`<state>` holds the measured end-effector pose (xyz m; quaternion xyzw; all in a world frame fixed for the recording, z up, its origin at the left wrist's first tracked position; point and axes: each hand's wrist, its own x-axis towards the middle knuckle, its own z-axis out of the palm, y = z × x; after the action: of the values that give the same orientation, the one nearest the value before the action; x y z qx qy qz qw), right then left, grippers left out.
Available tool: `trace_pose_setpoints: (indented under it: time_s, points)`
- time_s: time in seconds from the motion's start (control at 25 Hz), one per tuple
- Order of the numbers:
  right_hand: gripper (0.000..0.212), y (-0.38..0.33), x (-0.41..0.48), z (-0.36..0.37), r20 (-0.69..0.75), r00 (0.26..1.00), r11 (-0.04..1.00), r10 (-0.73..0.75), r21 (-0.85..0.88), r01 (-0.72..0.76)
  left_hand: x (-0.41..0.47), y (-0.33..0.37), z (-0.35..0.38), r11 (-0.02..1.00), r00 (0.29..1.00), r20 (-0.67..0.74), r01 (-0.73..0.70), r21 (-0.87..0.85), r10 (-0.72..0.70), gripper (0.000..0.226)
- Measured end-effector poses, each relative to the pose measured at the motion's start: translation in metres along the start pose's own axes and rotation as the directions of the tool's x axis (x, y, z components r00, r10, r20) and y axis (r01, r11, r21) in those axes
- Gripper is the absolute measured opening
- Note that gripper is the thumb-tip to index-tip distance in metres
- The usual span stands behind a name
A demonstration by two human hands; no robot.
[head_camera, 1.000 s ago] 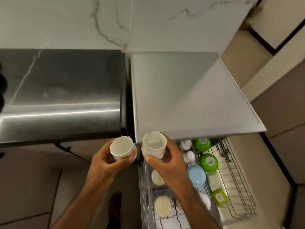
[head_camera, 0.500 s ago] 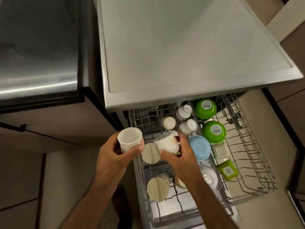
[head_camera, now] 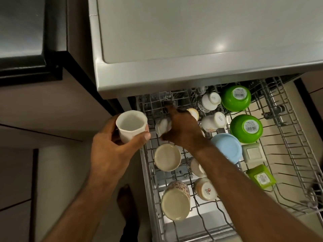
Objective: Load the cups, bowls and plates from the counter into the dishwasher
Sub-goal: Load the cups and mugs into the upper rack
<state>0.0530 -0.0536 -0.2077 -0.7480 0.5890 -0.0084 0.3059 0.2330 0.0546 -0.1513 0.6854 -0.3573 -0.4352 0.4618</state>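
My left hand (head_camera: 111, 152) grips a white cup (head_camera: 131, 125) upright, mouth up, just left of the pulled-out wire rack (head_camera: 288, 137). My right hand (head_camera: 183, 131) reaches into the rack's back left part and is closed on a second white cup (head_camera: 162, 129), tipped over and mostly hidden by my fingers. The rack holds several upturned cups (head_camera: 212, 122), two green bowls (head_camera: 236, 98), a blue bowl (head_camera: 226, 147) and two small square containers (head_camera: 261, 177).
The grey counter top (head_camera: 192, 32) overhangs the rack's back. A dark steel surface (head_camera: 21, 32) lies at upper left. My bare foot (head_camera: 127, 201) stands on the floor beside the rack's left rail. The rack's right side (head_camera: 297, 163) holds no dishes.
I have leaned in closer over the rack. My right hand has carried its cup down and forward into the rack's back left, turning it over. My left hand still holds its cup.
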Motion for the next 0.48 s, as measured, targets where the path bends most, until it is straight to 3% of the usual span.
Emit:
trace_pose_setpoints:
  time_s: [0.2,0.32,0.48]
  points:
    - [0.118,-0.006,0.022,0.018,0.146,0.989,0.988,-0.017,-0.150,0.039,0.006,0.006,0.004,0.998,0.999,0.004,-0.032,0.048,0.032,0.061]
    - [0.126,0.002,0.023,0.025,0.138,0.990,0.995,-0.031,-0.093,0.044,0.008,0.005,0.010,0.997,0.999,0.018,-0.037,0.062,0.036,0.063]
    - [0.115,0.014,0.023,0.024,0.106,0.993,0.996,-0.045,0.079,0.037,0.006,0.003,0.017,0.992,0.998,0.038,-0.049,0.116,0.045,0.068]
